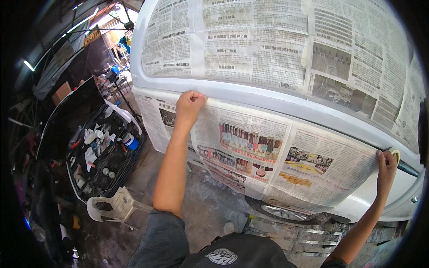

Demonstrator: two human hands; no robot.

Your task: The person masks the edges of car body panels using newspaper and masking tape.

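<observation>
A printed newspaper sheet (251,147) hangs along the side of a white vehicle, its lower edge loose above the wheel (285,212). At the sheet's top edge, my left hand (189,109) pinches the paper with curled fingers, just below the silver-white window frame (234,88). My right hand (386,169) is at the sheet's far right corner, closed around a roll of masking tape (395,155). A pale strip runs along the paper's top edge between my hands. More newspaper (228,43) covers the window above. Another sheet (147,117) lies to the left.
Behind my left arm is a white plastic chair (115,204), dirty with stains. A large black vehicle panel (110,181) holds crumpled paper, cups and a blue can (130,142). Slatted boards (295,238) lie on the floor at the lower right. A dark stand (122,93) rises at the back left.
</observation>
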